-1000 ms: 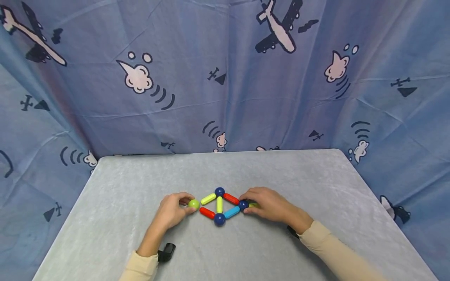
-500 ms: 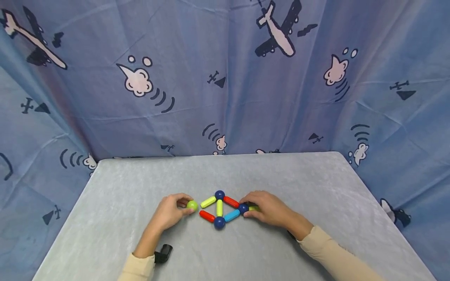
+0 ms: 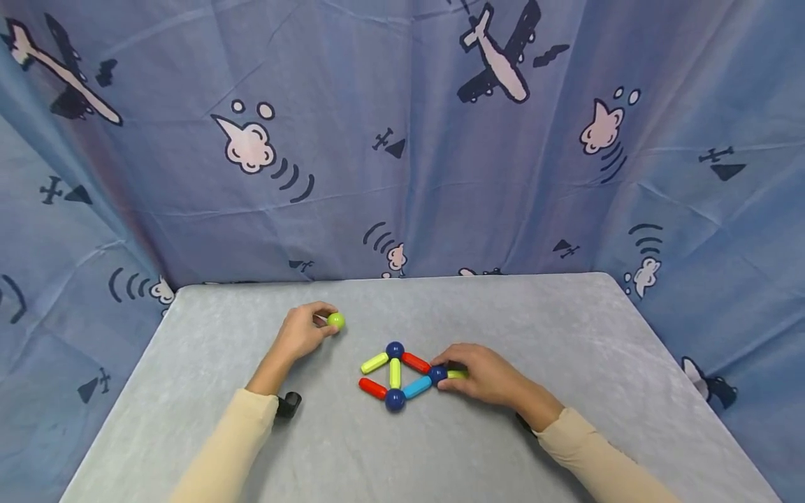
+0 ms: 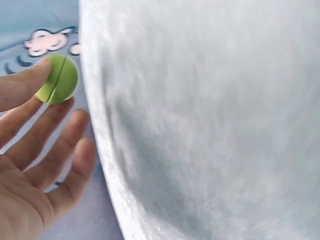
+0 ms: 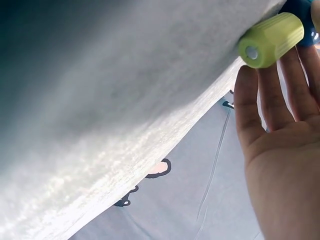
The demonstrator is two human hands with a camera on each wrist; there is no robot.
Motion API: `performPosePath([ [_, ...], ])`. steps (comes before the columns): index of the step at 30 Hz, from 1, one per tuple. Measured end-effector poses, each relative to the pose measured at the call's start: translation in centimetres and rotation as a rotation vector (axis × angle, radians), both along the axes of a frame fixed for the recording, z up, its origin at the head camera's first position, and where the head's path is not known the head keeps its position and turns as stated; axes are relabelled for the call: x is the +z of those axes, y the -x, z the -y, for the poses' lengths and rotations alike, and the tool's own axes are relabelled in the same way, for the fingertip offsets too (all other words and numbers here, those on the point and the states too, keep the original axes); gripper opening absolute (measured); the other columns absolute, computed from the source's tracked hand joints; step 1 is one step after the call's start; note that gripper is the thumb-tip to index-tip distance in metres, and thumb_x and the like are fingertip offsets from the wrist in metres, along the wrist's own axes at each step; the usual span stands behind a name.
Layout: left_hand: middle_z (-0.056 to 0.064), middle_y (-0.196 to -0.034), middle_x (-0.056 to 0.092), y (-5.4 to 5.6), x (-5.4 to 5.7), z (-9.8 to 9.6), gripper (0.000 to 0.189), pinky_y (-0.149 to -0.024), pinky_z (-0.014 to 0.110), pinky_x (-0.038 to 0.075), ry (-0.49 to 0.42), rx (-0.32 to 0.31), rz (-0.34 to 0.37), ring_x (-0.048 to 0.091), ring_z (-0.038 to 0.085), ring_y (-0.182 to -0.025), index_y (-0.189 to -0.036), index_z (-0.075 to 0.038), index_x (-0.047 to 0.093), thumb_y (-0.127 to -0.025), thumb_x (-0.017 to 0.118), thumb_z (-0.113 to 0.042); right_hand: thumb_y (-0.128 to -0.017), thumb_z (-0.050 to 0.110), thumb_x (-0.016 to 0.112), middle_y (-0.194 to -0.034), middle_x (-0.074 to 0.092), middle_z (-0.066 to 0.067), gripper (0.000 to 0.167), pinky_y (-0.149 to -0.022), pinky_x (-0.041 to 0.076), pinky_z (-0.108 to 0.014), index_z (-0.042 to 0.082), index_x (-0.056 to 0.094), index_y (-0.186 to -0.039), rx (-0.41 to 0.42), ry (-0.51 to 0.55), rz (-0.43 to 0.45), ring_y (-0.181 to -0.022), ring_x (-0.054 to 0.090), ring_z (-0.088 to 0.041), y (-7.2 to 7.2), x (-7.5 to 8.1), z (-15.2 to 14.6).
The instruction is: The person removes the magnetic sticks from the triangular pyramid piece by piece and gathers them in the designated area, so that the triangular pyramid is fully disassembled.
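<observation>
My left hand (image 3: 302,332) pinches a lime green ball (image 3: 336,321) between thumb and fingertips, beyond and to the left of the joined pieces. A seam runs across this green ball (image 4: 60,82) in the left wrist view. My right hand (image 3: 483,375) grips a dark blue ball (image 3: 438,375) at the right corner of a flat magnetic rod-and-ball figure. From that ball a yellow-green rod (image 5: 271,40) points back under the palm. A red rod (image 3: 416,362) and a light blue rod (image 3: 418,387) join it to the far blue ball (image 3: 395,350) and the near blue ball (image 3: 395,400).
A yellow-green rod (image 3: 395,374) links the far and near balls. On the figure's left, another yellow-green rod (image 3: 374,362) and a red rod (image 3: 372,388) have free ends. A pale cloth covers the table (image 3: 534,314); a blue printed curtain (image 3: 339,140) hangs behind it.
My left hand has carried the green ball from beside the free rod ends to farther back on the table. The right hand stays on the blue ball, and the figure keeps its place.
</observation>
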State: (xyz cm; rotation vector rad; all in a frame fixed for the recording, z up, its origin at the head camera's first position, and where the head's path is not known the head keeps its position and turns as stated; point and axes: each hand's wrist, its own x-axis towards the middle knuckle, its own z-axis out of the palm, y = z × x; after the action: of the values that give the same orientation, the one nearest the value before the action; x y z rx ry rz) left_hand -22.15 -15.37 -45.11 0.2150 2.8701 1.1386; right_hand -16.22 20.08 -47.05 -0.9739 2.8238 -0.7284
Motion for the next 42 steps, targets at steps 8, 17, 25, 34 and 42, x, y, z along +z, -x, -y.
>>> performPosePath([
  [8, 0.010, -0.118, 0.072, 2.0, -0.7, 0.0, 0.035, -0.089, 0.043, 0.053, 0.032, -0.005, -0.014, 0.068, 0.026, -0.103, -0.124, -0.010, 0.068, -0.090, 0.074, -0.017, -0.085, 0.040, 0.077, -0.108, 0.070, 0.014, 0.036, -0.092, 0.054, -0.035, 0.025, 0.071, -0.118, -0.013, 0.013, 0.016, -0.097, 0.061, -0.003, -0.1, -0.3, -0.2],
  [17, 0.012, -0.118, 0.072, 2.4, -2.1, 0.2, 0.037, -0.098, 0.047, 0.049, 0.076, 0.001, 0.000, 0.066, 0.029, -0.110, -0.126, -0.010, 0.067, -0.092, 0.072, -0.023, -0.086, 0.039, 0.077, -0.109, 0.070, 0.013, 0.036, -0.092, 0.053, -0.035, 0.025, 0.071, -0.118, -0.009, 0.024, 0.031, -0.098, 0.061, -0.004, 0.0, -0.3, 0.0],
  [25, 0.011, -0.120, 0.072, 2.3, -2.1, 0.2, 0.036, -0.100, 0.048, 0.048, 0.060, 0.026, 0.012, 0.065, 0.029, -0.113, -0.126, -0.010, 0.066, -0.092, 0.072, -0.022, -0.086, 0.039, 0.077, -0.109, 0.070, 0.013, 0.036, -0.092, 0.053, -0.035, 0.025, 0.071, -0.118, -0.018, 0.034, 0.047, -0.097, 0.061, -0.005, -0.1, -0.1, 0.1],
  [34, 0.010, -0.122, 0.071, 2.3, -2.4, -0.2, 0.038, -0.101, 0.048, 0.048, 0.050, 0.046, -0.003, 0.066, 0.029, -0.114, -0.126, -0.012, 0.066, -0.092, 0.073, -0.024, -0.086, 0.039, 0.077, -0.110, 0.070, 0.013, 0.036, -0.093, 0.053, -0.037, 0.025, 0.071, -0.118, -0.022, 0.034, 0.053, -0.099, 0.062, -0.006, 0.0, 0.0, -0.2],
  [42, 0.010, -0.120, 0.072, 2.2, -2.2, -0.2, 0.038, -0.101, 0.048, 0.048, 0.047, 0.043, -0.014, 0.066, 0.029, -0.113, -0.125, -0.012, 0.066, -0.090, 0.074, -0.024, -0.086, 0.040, 0.076, -0.111, 0.070, 0.013, 0.036, -0.094, 0.053, -0.038, 0.026, 0.071, -0.119, -0.032, 0.026, 0.076, -0.100, 0.062, -0.006, 0.0, 0.1, -0.1],
])
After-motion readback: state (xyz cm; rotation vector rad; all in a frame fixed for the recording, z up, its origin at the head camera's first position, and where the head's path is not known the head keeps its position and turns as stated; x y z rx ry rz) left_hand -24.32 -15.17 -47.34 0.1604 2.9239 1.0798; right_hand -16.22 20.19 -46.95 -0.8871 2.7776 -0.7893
